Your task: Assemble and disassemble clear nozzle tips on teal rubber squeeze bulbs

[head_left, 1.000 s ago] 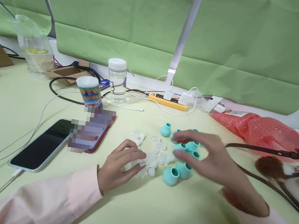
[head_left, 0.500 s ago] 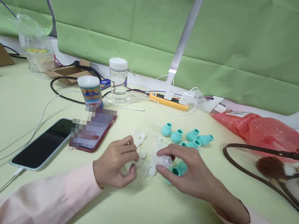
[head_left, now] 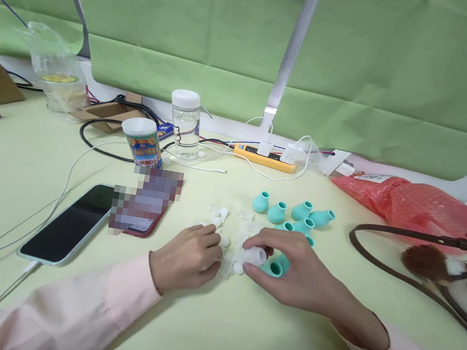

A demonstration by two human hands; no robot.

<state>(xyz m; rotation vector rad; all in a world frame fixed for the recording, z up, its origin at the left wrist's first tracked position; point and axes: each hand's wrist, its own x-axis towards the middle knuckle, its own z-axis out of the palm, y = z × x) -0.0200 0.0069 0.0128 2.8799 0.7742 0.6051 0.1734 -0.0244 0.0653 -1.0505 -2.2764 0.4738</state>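
Note:
Between the thumb and fingers of my right hand [head_left: 291, 261] is a small translucent plastic tube [head_left: 255, 255] with a ringed open end, tilted to the right. My left hand [head_left: 191, 257] is closed at the near left edge of a group of small white and clear plastic pieces [head_left: 220, 217]; its fingertips are hidden, so what they pinch, if anything, does not show. Several teal rubber bulbs [head_left: 302, 211] with open necks stand or lie behind my right hand. Another teal bulb [head_left: 275, 268] is partly covered by that hand.
Left of my hands lie a black-screened phone [head_left: 68, 226] on a charging cable and a red-edged phone [head_left: 149, 203]. Behind them stand a printed tub [head_left: 144, 146] and a clear bottle [head_left: 185, 126]. A yellow power strip [head_left: 258, 156], red plastic bag [head_left: 410, 206] and brown strap [head_left: 363, 249] lie farther off.
My left hand has closed, its fingers curling down over the white pieces. My right hand still holds the tube, turned slightly. The view has shifted a little.

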